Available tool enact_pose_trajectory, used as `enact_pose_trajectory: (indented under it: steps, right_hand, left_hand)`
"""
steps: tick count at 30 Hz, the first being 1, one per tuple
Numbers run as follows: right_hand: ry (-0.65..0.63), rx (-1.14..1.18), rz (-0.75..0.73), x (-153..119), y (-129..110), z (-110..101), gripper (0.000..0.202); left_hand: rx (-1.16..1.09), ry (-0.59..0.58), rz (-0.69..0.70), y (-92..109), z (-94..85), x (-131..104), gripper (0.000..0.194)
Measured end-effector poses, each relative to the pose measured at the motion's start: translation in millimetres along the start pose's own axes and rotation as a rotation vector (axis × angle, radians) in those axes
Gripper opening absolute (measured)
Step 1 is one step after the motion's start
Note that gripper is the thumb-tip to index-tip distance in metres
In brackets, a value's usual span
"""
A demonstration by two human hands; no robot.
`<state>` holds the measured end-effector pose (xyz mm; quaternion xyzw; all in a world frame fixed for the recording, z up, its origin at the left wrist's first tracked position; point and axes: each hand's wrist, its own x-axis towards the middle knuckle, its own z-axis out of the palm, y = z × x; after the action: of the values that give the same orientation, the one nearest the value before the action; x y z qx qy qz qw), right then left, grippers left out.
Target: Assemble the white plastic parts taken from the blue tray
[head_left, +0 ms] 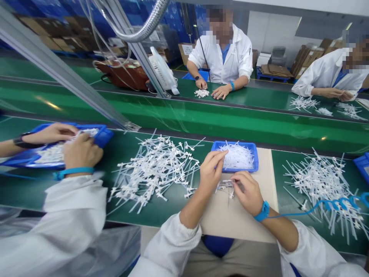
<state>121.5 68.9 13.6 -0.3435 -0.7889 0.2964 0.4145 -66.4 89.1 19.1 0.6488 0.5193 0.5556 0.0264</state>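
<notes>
My left hand (211, 169) is at the near left corner of a blue tray (256, 157) filled with thin translucent strips (238, 155). Its fingers are pressed together, and whatever they may hold is too small to name. My right hand (248, 192), with a blue wrist strap (263, 211), pinches at the edge of a few white-tipped pieces (226, 186). These lie below the tray over a beige board (242, 219). The exact piece between the right fingertips cannot be made out.
A large pile of white-tipped strips (155, 169) lies left, another pile (325, 184) right, crossed by a coiled blue cord (340, 202). At far left a co-worker's hands (82, 150) work over a blue bin (104, 135). Two people sit across the green divider (201, 119).
</notes>
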Motion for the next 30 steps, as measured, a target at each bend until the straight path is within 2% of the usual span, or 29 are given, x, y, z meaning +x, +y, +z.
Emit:
enact_pose_trajectory:
  steps: [7,11,15,19,26,30]
  right_hand:
    - [0.139,0.012,0.055,-2,-1,-1,0.030]
    - [0.208,0.091,0.111,1,2,-4,0.034]
    - [0.236,0.122,0.135,4,7,-7,0.029]
    - [0.301,0.207,0.164,8,12,-9,0.022]
    - [0.374,0.273,0.183,21,14,-21,0.010]
    - [0.381,0.510,0.291,23,18,-21,0.016]
  left_hand:
    - [0.036,0.044,0.000,2,-0.2,-2,0.023]
    - [0.045,0.017,0.110,4,-2.6,-3,0.015]
    - [-0.010,-0.054,0.194,7,-1.2,-4,0.014]
    - [-0.052,-0.102,0.176,9,1.1,-5,0.013]
    - [-0.122,-0.111,0.178,6,4.0,-5,0.013]
    - [-0.172,-0.144,0.147,8,3.5,-6,0.010]
